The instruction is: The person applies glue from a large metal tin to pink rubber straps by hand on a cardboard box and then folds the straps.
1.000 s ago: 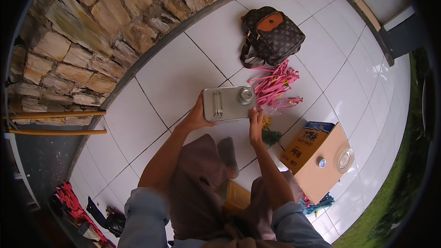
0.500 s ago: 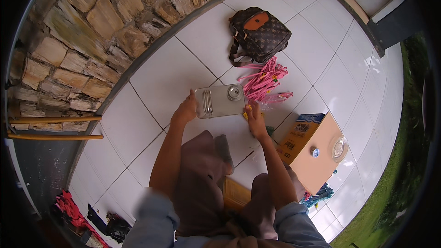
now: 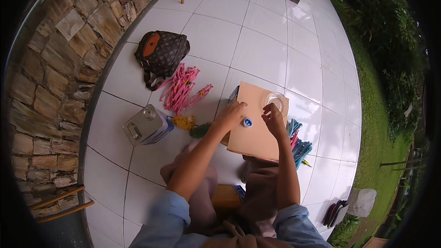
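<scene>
Locate the blue-and-white cap (image 3: 248,122) just right of the frame's centre. It rests on the tan board (image 3: 257,141), in the gap between your two hands. Your left hand (image 3: 229,117) is at the board's left side, to the left of the cap; its fingers are bent and their tips stand apart. Your right hand (image 3: 274,122) is over the right part of the board, its fingers curled in front of the transparent round dish (image 3: 281,97). You cannot tell from this view whether these fingers meet, or whether they touch the dish. The dish sits at the board's upper right edge. A blue corner of the carton (image 3: 234,93) shows beneath the board's upper left edge.

To the left of centre, the metal can (image 3: 146,126) stands upright on the white tile floor (image 3: 262,41). Near its right side are the yellow pieces (image 3: 183,122), then the green item (image 3: 200,131). The pink bundle (image 3: 178,93) lies above these, beside the brown backpack (image 3: 172,57) in the upper left of the frame. The teal bundle (image 3: 302,149) lies right of the board. The stone wall (image 3: 69,64) bounds the frame's left side; grass (image 3: 367,110) bounds its right.
</scene>
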`<state>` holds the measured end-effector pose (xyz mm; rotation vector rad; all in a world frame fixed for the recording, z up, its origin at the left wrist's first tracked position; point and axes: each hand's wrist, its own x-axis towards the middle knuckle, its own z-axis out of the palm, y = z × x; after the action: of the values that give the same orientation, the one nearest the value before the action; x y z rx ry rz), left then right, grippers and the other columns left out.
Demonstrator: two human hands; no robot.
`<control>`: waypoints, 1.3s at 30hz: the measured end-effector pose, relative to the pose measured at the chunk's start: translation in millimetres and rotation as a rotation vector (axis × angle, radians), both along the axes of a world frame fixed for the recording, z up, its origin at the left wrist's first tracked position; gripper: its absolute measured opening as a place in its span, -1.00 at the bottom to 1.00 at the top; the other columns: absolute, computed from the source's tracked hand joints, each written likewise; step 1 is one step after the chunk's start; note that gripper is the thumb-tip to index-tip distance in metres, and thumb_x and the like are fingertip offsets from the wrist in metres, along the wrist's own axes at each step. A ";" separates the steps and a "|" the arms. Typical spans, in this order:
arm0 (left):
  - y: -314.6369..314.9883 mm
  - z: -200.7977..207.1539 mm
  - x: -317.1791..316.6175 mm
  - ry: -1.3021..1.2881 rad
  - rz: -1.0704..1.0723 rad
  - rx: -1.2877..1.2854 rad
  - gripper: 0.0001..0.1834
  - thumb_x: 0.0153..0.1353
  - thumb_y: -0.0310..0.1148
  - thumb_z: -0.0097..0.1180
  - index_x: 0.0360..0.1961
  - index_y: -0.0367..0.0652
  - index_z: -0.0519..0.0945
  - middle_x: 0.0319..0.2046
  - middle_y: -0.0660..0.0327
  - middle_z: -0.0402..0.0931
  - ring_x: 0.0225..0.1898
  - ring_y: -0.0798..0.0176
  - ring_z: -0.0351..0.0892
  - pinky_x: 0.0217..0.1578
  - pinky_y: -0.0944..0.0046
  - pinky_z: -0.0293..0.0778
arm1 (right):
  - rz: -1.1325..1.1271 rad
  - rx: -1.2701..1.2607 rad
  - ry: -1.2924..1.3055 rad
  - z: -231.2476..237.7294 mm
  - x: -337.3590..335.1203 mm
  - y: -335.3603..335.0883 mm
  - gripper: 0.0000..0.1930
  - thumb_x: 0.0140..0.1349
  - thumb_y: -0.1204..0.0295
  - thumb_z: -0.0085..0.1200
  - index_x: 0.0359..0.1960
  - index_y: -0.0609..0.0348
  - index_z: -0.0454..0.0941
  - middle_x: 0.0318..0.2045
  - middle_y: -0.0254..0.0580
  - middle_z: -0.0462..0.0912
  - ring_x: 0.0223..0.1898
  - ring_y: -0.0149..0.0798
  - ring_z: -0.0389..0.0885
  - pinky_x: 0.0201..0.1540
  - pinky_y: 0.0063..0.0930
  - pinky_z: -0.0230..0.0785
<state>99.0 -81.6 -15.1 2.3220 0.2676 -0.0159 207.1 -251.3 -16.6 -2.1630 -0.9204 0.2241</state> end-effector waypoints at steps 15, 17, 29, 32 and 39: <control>-12.7 -45.3 17.8 0.039 0.152 -0.149 -0.67 -0.06 -0.43 0.21 -0.24 -0.25 0.44 -0.29 0.05 0.46 -0.25 0.02 0.51 -0.19 0.16 0.44 | 0.063 -0.012 0.057 -40.8 -37.7 31.3 -0.45 -0.10 0.63 0.17 -0.04 0.35 0.19 -0.14 0.03 0.34 -0.16 0.07 0.34 -0.13 -0.17 0.30; 10.3 -35.7 4.7 -0.186 0.328 -0.176 -0.67 -0.02 -0.43 0.23 -0.22 -0.24 0.43 -0.29 0.16 0.48 -0.33 0.21 0.55 -0.37 0.27 0.49 | 0.007 0.260 0.199 -17.4 -45.2 60.5 -0.47 -0.09 0.64 0.15 -0.03 0.31 0.24 -0.20 -0.01 0.38 -0.19 -0.03 0.38 -0.16 -0.28 0.33; 155.6 1.5 -179.3 -0.388 0.780 -0.267 -0.75 -0.04 -0.50 0.26 -0.31 -0.27 0.50 -0.42 0.21 0.57 -0.40 0.37 0.57 -0.40 0.41 0.48 | 0.540 0.308 0.260 2.0 -167.0 235.7 -0.33 -0.09 0.65 0.17 0.12 0.18 0.16 -0.18 0.03 0.47 -0.12 0.00 0.49 -0.08 -0.24 0.36; 173.3 -24.7 -204.4 -0.354 0.922 -0.253 -0.79 -0.08 -0.51 0.26 -0.38 -0.28 0.53 -0.45 0.16 0.58 -0.42 0.30 0.58 -0.38 0.35 0.49 | 0.596 0.296 0.237 -32.7 -189.0 266.3 -0.36 -0.04 0.63 0.13 0.12 0.18 0.15 -0.18 0.04 0.48 -0.12 0.00 0.50 -0.07 -0.25 0.37; 181.1 -55.7 -209.6 -0.117 1.100 -0.079 -0.76 -0.13 -0.43 0.30 -0.39 -0.23 0.56 -0.41 0.17 0.61 -0.37 0.26 0.61 -0.32 0.32 0.49 | 0.544 0.214 0.199 -67.6 -210.8 285.9 -0.33 -0.08 0.68 0.14 0.12 0.17 0.15 -0.15 0.01 0.53 -0.14 -0.02 0.55 -0.10 -0.31 0.41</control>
<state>-110.6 99.5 -70.8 1.8110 1.3945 0.6293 -3.7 34.6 -84.2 -1.6273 -1.3326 0.5670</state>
